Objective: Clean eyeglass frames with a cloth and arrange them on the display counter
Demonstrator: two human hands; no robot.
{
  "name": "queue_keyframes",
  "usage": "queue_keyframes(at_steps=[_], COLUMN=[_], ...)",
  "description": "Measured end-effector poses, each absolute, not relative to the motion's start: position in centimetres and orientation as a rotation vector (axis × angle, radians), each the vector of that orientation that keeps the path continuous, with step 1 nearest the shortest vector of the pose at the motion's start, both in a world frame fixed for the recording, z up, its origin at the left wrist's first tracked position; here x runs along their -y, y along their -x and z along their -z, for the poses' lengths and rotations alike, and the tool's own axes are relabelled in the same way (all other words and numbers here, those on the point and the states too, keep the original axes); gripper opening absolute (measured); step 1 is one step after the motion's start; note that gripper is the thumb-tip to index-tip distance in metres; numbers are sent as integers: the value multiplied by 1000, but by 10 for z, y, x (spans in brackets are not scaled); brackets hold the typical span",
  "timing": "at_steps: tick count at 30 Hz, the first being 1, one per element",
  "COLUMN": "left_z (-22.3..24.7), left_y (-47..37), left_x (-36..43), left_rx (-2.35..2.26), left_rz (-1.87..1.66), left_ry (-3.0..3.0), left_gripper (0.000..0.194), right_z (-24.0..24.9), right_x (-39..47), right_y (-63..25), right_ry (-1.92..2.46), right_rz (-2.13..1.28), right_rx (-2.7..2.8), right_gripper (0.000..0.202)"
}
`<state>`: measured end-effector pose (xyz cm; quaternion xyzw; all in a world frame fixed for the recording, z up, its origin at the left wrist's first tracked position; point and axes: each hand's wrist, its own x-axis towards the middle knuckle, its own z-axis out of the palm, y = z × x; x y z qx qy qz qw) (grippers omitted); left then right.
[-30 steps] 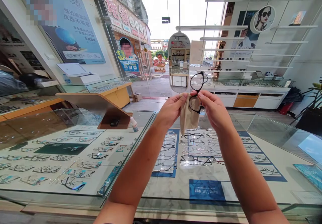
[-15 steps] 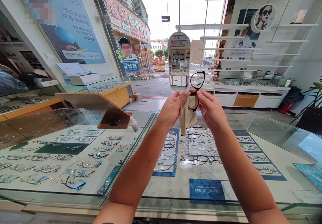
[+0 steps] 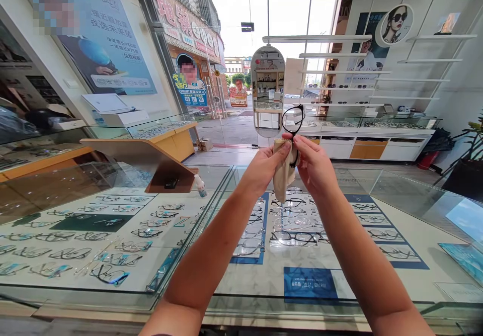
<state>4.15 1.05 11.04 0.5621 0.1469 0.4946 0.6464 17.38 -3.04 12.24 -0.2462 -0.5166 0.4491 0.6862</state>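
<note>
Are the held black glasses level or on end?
On end: one lens stands above the right hand, the other lower, partly behind the cloth.

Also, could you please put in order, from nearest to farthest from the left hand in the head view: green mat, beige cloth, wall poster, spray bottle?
1. Beige cloth: held in the left hand.
2. Spray bottle: left, beside the brown stand.
3. Green mat: farther left.
4. Wall poster: farthest, up on the left.
</note>
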Motion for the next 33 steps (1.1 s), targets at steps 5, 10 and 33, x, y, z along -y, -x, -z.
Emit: queue_keyframes(at_steps=[5, 10, 33], left_z=[-112, -113, -114], left_y=[-42, -43, -41], left_x=[-7, -3, 9], left_rx=[-309, -276, -272], left_rz=[-1147, -1155, -1119], left_ry=[-1241, -1248, -1378], left_gripper=[41, 36, 43], right_z=[-124, -121, -124], right_x=[33, 30, 30], right_y=[-173, -173, -179], right_ry=[544, 535, 561], right_rz=[-1050, -1037, -1029], right_rx=[1148, 1151, 1128], right_gripper=[33, 34, 32])
